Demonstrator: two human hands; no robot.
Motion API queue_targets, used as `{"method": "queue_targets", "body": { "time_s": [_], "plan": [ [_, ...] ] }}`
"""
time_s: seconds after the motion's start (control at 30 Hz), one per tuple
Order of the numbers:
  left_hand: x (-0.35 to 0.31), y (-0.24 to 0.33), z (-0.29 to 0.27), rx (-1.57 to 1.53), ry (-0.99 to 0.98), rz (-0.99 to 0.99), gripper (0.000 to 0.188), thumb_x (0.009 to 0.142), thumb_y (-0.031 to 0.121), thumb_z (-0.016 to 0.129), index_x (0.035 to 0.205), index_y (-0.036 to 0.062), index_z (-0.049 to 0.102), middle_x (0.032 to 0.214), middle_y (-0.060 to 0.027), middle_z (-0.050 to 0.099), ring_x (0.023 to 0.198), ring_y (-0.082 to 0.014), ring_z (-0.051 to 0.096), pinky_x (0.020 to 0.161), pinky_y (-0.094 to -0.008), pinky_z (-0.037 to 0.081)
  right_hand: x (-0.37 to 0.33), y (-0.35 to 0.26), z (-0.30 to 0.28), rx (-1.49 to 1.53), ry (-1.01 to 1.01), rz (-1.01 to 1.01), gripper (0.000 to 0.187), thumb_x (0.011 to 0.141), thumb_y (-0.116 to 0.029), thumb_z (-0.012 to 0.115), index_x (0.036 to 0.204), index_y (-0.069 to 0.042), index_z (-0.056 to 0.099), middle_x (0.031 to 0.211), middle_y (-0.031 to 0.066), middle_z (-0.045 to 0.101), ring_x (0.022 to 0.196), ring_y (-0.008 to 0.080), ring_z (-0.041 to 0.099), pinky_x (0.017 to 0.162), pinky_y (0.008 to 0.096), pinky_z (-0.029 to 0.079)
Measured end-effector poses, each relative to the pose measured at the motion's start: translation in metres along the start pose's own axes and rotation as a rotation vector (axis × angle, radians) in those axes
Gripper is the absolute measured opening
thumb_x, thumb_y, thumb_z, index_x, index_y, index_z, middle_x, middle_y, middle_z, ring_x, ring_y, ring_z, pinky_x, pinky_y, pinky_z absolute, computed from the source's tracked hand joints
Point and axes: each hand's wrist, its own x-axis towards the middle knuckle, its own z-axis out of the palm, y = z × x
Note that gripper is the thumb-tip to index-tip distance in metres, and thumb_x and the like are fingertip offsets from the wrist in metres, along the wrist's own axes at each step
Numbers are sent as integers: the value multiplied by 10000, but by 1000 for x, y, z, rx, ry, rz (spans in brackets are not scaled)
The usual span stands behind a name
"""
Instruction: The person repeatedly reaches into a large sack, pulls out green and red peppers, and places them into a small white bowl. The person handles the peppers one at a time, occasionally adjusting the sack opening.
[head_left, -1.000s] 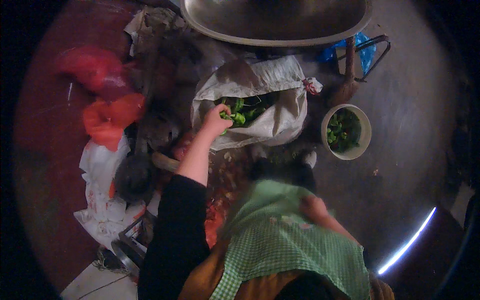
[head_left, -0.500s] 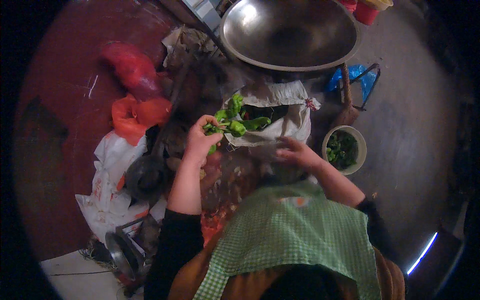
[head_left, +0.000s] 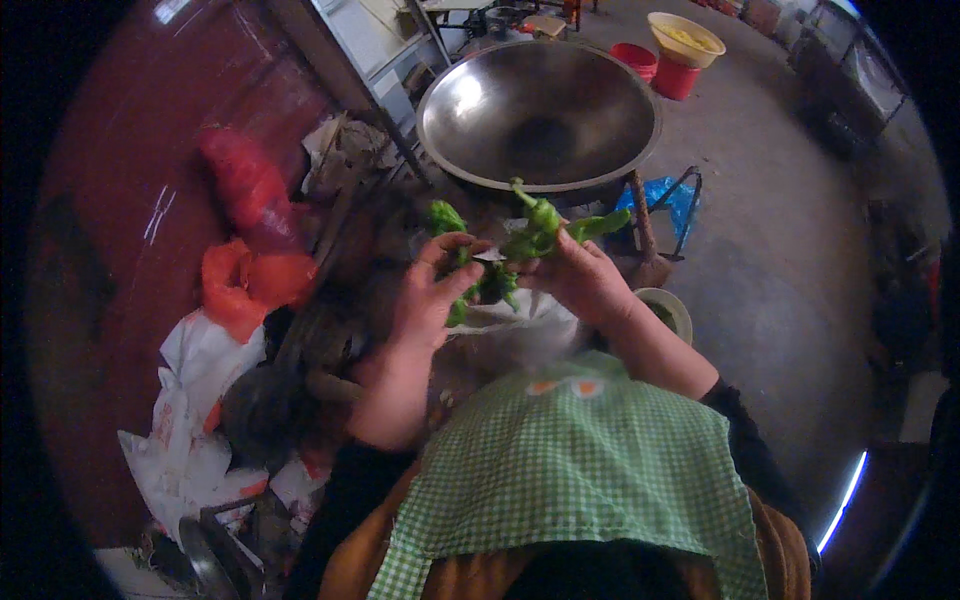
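Observation:
My left hand (head_left: 425, 295) is closed round green peppers, with one crinkled pepper (head_left: 446, 216) sticking up past its fingers. Close beside it, my right hand (head_left: 585, 275) grips more green peppers (head_left: 538, 228), and a long one points out to the right. Between the hands shows a small pale sliver that I cannot make out. Both hands are raised above a white woven sack (head_left: 520, 328), whose opening they largely hide. To the right of my right forearm, a pale tub (head_left: 684, 312) is partly covered by the arm.
A big metal wok (head_left: 540, 110) stands ahead. Red buckets (head_left: 676, 80) and a yellow basin (head_left: 686, 35) are beyond it. A blue plastic bag (head_left: 668, 200) lies by a metal frame. On the left are a red sack (head_left: 240, 175), an orange bag (head_left: 235, 290) and white bags (head_left: 195, 400).
My right hand, blurred near the sack's edge before, has risen beside the left and now holds peppers. My left hand has shifted right. The view has tilted up, showing more floor beyond the wok.

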Motion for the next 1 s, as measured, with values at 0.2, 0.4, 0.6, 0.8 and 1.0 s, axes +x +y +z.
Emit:
{"method": "queue_targets", "body": {
  "time_s": [0.2, 0.4, 0.6, 0.8, 1.0],
  "plan": [
    [51, -30, 14, -51, 105, 90, 373, 794, 165, 780, 1105, 70, 597, 1131, -44, 629, 1018, -140, 577, 907, -303, 452, -1, 8, -3, -21, 168, -21, 424, 979, -271, 535, 1305, -13, 453, 1245, 127, 567, 1072, 279, 610, 900, 445, 515],
    [33, -46, 23, 498, -115, 158, 567, 721, 244, 840, 1186, 29, 597, 1119, -79, 657, 1027, -174, 602, 912, -312, 473, -10, 14, -11, -524, 288, -59, 415, 1005, -313, 490, 1337, -71, 433, 1184, 58, 581, 996, 152, 590, 817, 314, 505],
    [41, -40, 15, 391, -72, 9, 479, 723, 140, 817, 1149, 10, 642, 1036, -75, 695, 957, -141, 630, 878, -297, 485, -13, -11, -12, -977, 22, 22, 439, 966, -182, 547, 1365, -38, 436, 1154, 59, 585, 1005, 142, 573, 833, 289, 491],
    [29, -15, 6, 1049, -435, 287, 351, 714, 169, 781, 1039, 86, 678, 963, -56, 665, 927, -226, 623, 821, -347, 499, -10, -36, 2, -1085, 271, 166, 290, 924, -208, 602, 1130, -5, 627, 917, 11, 641, 819, 97, 578, 751, 261, 478],
    [20, -6, 21, 1408, -516, 414, 296, 698, 177, 723, 991, 152, 686, 967, -59, 632, 957, -283, 589, 802, -405, 501, -5, -34, 7, -1284, 190, 234, 211, 833, -145, 690, 974, 4, 642, 850, -2, 630, 791, 71, 537, 715, 250, 460]
  ]
}}
